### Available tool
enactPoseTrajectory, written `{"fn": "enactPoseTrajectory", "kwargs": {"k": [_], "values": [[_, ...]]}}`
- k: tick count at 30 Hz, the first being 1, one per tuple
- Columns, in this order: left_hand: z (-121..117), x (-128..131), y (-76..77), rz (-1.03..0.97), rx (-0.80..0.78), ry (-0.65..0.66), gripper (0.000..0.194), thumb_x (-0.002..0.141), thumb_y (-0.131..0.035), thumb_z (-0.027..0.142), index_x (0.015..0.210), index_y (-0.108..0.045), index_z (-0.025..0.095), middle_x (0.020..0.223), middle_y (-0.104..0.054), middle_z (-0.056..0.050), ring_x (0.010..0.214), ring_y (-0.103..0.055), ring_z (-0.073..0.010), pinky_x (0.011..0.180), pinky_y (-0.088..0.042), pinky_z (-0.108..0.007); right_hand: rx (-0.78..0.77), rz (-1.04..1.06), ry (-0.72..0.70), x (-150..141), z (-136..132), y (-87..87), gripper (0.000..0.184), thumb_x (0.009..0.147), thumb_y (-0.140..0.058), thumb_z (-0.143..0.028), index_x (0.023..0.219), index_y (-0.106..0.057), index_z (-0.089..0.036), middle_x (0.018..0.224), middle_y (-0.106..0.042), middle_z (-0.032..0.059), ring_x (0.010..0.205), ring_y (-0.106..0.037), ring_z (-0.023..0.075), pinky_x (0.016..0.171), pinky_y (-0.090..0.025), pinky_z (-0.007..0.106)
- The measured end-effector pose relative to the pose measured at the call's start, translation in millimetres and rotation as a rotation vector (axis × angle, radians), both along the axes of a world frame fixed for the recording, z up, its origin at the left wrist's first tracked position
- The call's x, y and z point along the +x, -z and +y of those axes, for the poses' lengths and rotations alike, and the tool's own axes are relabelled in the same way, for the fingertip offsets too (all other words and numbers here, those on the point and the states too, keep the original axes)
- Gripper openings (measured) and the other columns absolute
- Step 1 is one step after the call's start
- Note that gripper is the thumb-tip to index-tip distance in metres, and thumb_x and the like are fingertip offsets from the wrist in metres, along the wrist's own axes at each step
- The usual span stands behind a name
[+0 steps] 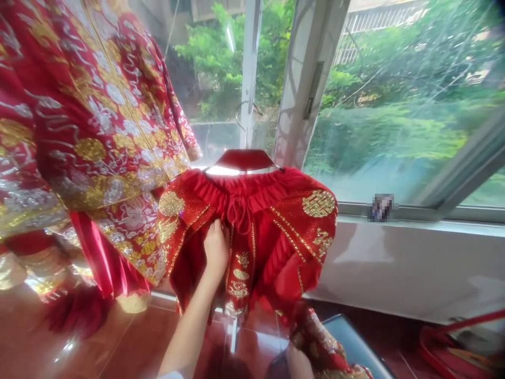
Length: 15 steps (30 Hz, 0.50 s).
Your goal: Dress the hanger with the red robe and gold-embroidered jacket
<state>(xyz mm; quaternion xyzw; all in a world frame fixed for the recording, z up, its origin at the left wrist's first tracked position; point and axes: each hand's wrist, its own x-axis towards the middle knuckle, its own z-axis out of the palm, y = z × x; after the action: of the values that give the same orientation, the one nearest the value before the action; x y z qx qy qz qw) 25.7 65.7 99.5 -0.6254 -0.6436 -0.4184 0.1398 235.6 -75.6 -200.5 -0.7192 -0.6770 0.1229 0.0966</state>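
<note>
A red skirt (284, 231) with a gathered waist, a tied cord and gold-sequin embroidery hangs on a hanger (245, 131) in front of me. My left hand (216, 245) is closed on its fabric, just left of the cord bow (239, 215); the fingertips are partly lost in the folds. Low in the view, my right hand (299, 362) is closed at the edge of a second red garment (325, 337) with gold and silver embroidery. That hand is blurred and cut off by the frame's bottom edge.
More red garments (118, 110) with gold and silver embroidery hang at the left. Behind stand sliding windows (307, 84) above a white wall (379, 268). A blue-grey flat-topped object (351, 337) and a red frame (434, 342) stand lower right on the red tile floor (130, 347).
</note>
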Motion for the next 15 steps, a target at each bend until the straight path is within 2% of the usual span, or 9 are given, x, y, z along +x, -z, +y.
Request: {"fn": "enactPoseTrajectory", "kwargs": {"k": [2,5,9,11,13,15], "values": [[-2,-1,-1.2,0.023,-0.100,-0.018,0.015,0.091,-0.044,0.010,0.095,-0.058,0.010,0.076,-0.065,-0.010,0.066,-0.066,-0.0223,0.057,-0.048,-0.029,-0.094,-0.033,-0.002,4,1,-5.5,0.037,0.068,-0.047,0.003,0.061,-0.071,-0.024,0.072,-0.073,0.0122,0.075,-0.073,0.0319,0.069,-0.060,0.038],[-6,-4,-4.3,0.075,-0.201,-0.073,0.017,0.091,-0.042,0.011,0.098,-0.057,0.009,0.079,-0.067,-0.012,0.071,-0.069,-0.0243,0.055,-0.046,-0.028,-0.214,-0.083,-0.006,-5,6,-23.9,0.033,0.077,-0.047,-0.002,0.077,-0.077,-0.017,0.081,-0.074,0.0168,0.083,-0.073,0.0325,0.072,-0.059,0.041],[-12,-11,-9.9,0.136,-0.275,-0.126,0.022,0.092,-0.039,0.015,0.103,-0.058,0.009,0.086,-0.069,-0.014,0.074,-0.071,-0.0253,0.056,-0.048,-0.029,-0.249,-0.122,-0.035,-25,17,-58.5,0.030,0.089,-0.048,-0.015,0.095,-0.076,-0.007,0.096,-0.072,0.0238,0.096,-0.071,0.0342,0.082,-0.055,0.044],[-18,-13,-10.9,0.152,-0.302,-0.132,0.028,0.093,-0.038,0.014,0.113,-0.057,0.007,0.088,-0.070,-0.015,0.075,-0.072,-0.0253,0.058,-0.050,-0.029,-0.263,-0.126,-0.034,-25,23,-73.0,0.035,0.093,-0.044,-0.021,0.102,-0.074,-0.006,0.100,-0.071,0.0245,0.099,-0.070,0.0342,0.083,-0.054,0.043],[-28,-15,-7.4,0.163,-0.320,-0.159,0.037,0.093,-0.036,0.013,0.126,-0.052,0.004,0.091,-0.071,-0.016,0.077,-0.072,-0.0255,0.060,-0.052,-0.030,-0.282,-0.120,-0.028,-18,26,-80.5,0.037,0.095,-0.041,-0.022,0.106,-0.073,-0.007,0.104,-0.071,0.0244,0.101,-0.070,0.0339,0.083,-0.054,0.042],[-40,-19,4.5,0.169,-0.363,-0.190,0.043,0.094,-0.035,0.012,0.134,-0.048,0.003,0.092,-0.072,-0.017,0.080,-0.073,-0.0257,0.063,-0.055,-0.032,-0.311,-0.102,-0.026,-7,26,-81.4,0.034,0.094,-0.043,-0.021,0.106,-0.073,-0.009,0.106,-0.071,0.0231,0.102,-0.069,0.0332,0.084,-0.053,0.041]]}}
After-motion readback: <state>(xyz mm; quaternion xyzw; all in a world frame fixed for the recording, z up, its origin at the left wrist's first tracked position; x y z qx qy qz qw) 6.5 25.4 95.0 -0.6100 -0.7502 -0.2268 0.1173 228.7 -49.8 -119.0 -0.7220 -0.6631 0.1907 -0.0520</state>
